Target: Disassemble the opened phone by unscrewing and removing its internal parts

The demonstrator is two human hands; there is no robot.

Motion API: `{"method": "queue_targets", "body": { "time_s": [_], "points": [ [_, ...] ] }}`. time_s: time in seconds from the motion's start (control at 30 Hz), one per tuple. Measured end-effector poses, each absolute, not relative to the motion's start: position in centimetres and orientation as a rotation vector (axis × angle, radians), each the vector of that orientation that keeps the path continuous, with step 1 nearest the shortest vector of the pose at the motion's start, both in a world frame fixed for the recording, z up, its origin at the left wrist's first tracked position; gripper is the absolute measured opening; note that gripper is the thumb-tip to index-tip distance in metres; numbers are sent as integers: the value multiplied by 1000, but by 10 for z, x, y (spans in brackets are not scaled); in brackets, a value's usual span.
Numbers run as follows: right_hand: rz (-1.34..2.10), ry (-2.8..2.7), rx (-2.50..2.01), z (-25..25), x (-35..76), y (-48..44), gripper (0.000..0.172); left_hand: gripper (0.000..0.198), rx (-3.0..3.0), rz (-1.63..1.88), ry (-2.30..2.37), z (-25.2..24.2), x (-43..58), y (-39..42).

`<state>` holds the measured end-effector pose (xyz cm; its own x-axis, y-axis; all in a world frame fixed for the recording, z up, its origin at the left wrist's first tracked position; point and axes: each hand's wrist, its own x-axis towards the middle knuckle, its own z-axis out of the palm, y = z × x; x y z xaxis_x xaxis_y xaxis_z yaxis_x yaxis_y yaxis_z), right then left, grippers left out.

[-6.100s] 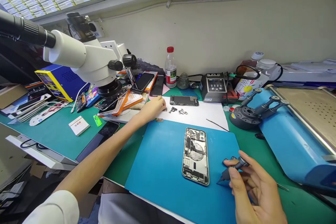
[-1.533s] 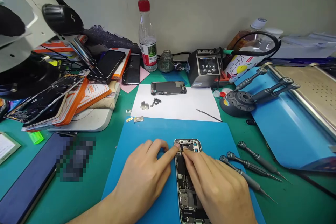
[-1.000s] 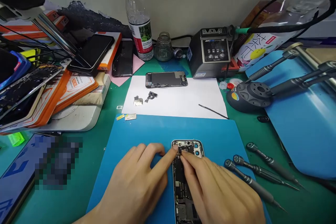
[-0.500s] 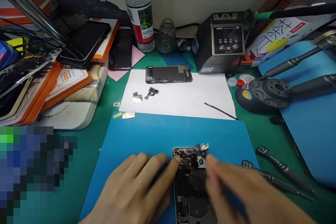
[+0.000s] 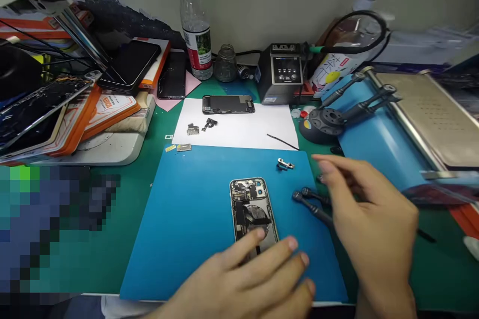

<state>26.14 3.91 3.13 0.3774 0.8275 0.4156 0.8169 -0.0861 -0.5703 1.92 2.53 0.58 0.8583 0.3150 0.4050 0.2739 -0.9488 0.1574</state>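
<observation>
An opened phone (image 5: 250, 204) with its insides showing lies on the blue mat (image 5: 194, 209). My left hand (image 5: 258, 274) rests flat across the phone's lower end, fingers stretched out. My right hand (image 5: 368, 214) hovers to the right of the phone above several screwdrivers (image 5: 312, 204), fingers loosely apart and blurred, holding nothing that I can see. A small metal part (image 5: 286, 163) lies on the mat just beyond the phone. On the white paper (image 5: 243, 129) lie a phone board (image 5: 228, 104) and two small parts (image 5: 201, 126).
A soldering station (image 5: 281, 72), a water bottle (image 5: 194, 35) and a glass jar (image 5: 224, 64) stand at the back. A screwdriver stand (image 5: 325, 127) and a blue machine (image 5: 389, 134) are on the right. Stacked phones and orange boxes (image 5: 75, 109) lie left.
My right hand lifted the small metal part off the phone's top, set it on the mat and moved right over the screwdrivers. My left hand slid down to the phone's lower end.
</observation>
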Motion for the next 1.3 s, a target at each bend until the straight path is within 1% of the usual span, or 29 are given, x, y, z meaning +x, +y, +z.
{"method": "queue_targets", "body": {
  "time_s": [0.03,0.07,0.1,0.17,0.27,0.43,0.57,0.67,0.83,0.9,0.97,1.1,1.17,1.23,1.3],
  "points": [
    [-29,-1318,-1913,34,267,31,28,42,2949,593,486,3,21,24],
    [-67,-1240,-1950,37,274,22,31,55,2913,510,540,1,22,24],
    [-82,-1192,-1990,38,280,13,34,60,2862,447,602,-1,21,26],
    [-58,-1193,-2045,37,292,-5,34,57,2801,393,667,-3,17,29],
    [-26,-1281,-2063,32,302,-23,33,53,2781,419,690,-3,5,31],
    [74,-1339,-2078,28,304,-27,34,51,2729,398,705,4,-15,30],
    [100,-1148,-2043,33,308,-23,39,51,2757,381,679,7,-27,39],
    [155,-1104,-2027,38,312,-25,36,50,2740,378,693,7,-35,45],
    [39,-1303,-2080,42,319,-31,38,54,2741,370,725,5,-47,40],
    [24,-1424,-2056,39,320,-29,35,52,2746,378,738,6,-49,35],
    [81,-1591,-2025,34,320,-23,34,46,2757,412,749,8,-46,33],
    [125,-1787,-1981,22,317,-10,39,30,2787,579,875,17,-22,45],
    [96,-1770,-1974,20,315,-6,37,25,2878,605,994,20,-2,56],
    [53,-1678,-1973,21,312,-7,35,20,2983,501,1008,23,17,67],
    [5,-1513,-1950,24,306,-10,39,21,3022,439,958,23,33,74]
  ]
}}
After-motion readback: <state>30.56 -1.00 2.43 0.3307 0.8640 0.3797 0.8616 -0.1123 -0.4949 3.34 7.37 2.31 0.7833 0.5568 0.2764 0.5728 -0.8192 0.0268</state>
